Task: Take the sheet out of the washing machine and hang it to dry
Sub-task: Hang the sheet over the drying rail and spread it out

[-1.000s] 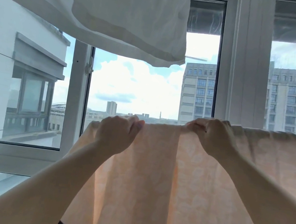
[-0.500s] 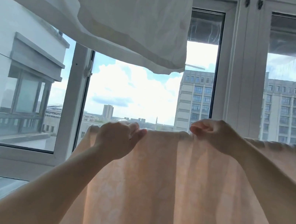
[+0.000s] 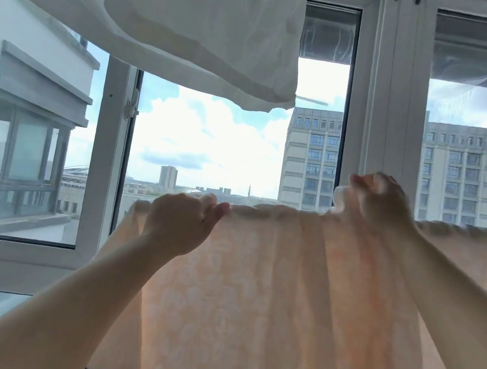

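Sheet (image 3: 296,304) is hanging peach and faintly patterned over a line or rail at window height, top edge running across the frame, cloth falling below out of view. Step in hand, judging by this: spreading it along the support. To do it well, pinching the top fold and sliding outward in short pulls, keeping both sides hanging evenly so it is not slipping off, smoothing the bunched folds toward the right. Left hand (image 3: 180,222) is gripping the top edge, fingers curled over it, forearm reaching up from lower left. Right hand (image 3: 382,203) is raised slightly above the edge, seemingly pinching a bit of cloth, though blur is making that uncertain; forearm is coming up from lower right. White cloth (image 3: 173,13) is hanging above, window frame (image 3: 384,111) behind.
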